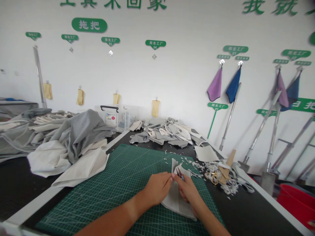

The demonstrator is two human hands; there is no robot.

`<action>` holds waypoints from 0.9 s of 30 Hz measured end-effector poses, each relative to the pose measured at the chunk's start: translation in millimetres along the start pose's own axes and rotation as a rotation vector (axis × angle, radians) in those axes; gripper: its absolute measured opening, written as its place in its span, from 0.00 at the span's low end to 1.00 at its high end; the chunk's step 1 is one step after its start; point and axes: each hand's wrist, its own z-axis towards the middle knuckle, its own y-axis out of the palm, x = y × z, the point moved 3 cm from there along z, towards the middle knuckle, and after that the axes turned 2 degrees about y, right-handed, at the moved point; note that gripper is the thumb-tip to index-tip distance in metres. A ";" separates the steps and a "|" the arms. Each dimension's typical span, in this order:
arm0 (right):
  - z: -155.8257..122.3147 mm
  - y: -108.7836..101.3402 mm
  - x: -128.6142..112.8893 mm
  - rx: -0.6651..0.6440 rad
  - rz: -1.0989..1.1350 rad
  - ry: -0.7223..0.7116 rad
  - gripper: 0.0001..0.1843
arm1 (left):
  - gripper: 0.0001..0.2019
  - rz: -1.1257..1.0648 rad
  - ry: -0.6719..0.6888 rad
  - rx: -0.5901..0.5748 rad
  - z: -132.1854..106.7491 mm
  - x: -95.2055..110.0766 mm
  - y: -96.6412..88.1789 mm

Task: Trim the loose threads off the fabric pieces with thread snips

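My left hand [157, 188] pinches the upper edge of a small grey fabric piece [175, 196] that lies on the green cutting mat [118, 183]. My right hand [188, 191] is closed on a small pair of snips [179, 173], whose tips sit at the fabric's top edge, close to my left fingertips. Part of the fabric is hidden under my right hand. Both forearms reach in from the bottom of the view.
Small fabric clippings [194, 164] and gold-handled scissors [213, 178] lie right of the mat. Heaps of grey and white cloth [71, 144] fill the left, more scraps [167, 132] the back. A clear plastic box [115, 118] stands by the wall. A red bin [297, 205] sits at right.
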 end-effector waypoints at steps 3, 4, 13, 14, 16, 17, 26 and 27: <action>0.7 -2.1 1.6 0.025 0.002 0.004 0.28 | 0.21 0.049 0.020 -0.020 0.1 2.0 -0.9; 0.9 -2.8 1.5 0.032 -0.005 -0.003 0.27 | 0.21 0.057 0.019 -0.024 0.3 2.3 -0.6; -2.2 -18.5 -7.5 0.151 0.034 0.019 0.16 | 0.23 -0.105 -0.193 0.042 4.2 -12.1 1.1; -1.3 -21.8 -7.1 0.171 0.068 0.027 0.16 | 0.23 -0.121 -0.236 0.063 5.1 -16.5 0.5; 1.6 -29.1 -6.0 0.212 0.140 0.025 0.16 | 0.21 -0.132 -0.328 0.116 7.3 -27.2 -1.8; 3.2 -33.0 -6.0 0.233 0.175 0.013 0.17 | 0.20 -0.133 -0.378 0.142 8.4 -33.3 -3.7; 4.9 -69.7 -19.5 0.415 0.399 0.002 0.28 | 0.13 0.063 -0.652 0.217 12.3 -79.3 -54.9; 6.1 -72.8 -18.5 0.429 0.405 0.007 0.27 | 0.12 0.112 -0.681 0.182 11.1 -83.4 -61.3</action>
